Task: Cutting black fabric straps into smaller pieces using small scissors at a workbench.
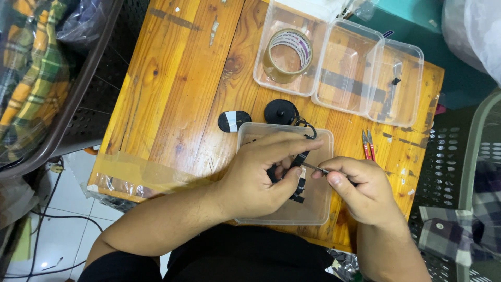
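Head camera looked straight down on my two hands over the worn orange wooden counter (pixel 172 78). My left hand (pixel 261 175) had its fingers (pixel 292 149) curled tight around a small black strap-like part with a plastic clip (pixel 299 162), holding it just above the shallow clear plastic tray (pixel 322 209) nearest me. My right hand (pixel 362 190) pinched a thin metal pick-like tool (pixel 315 168) between thumb and forefinger, its tip touching the black part right beside my left fingertips.

I judged the step to be fine work on that clip, probing or seating something with the tip. The next move called for a steady left grip and only slight pressure from the tool, since the tip could slip off the small part.

Beyond my fingers lay a black oval piece with a white band (pixel 233 120) and a round black disc (pixel 281 111). Farther off sat three clear containers (pixel 348 68), one holding a roll of brown tape (pixel 288 55). Red-handled snips (pixel 368 144) rested just past my right fingers.
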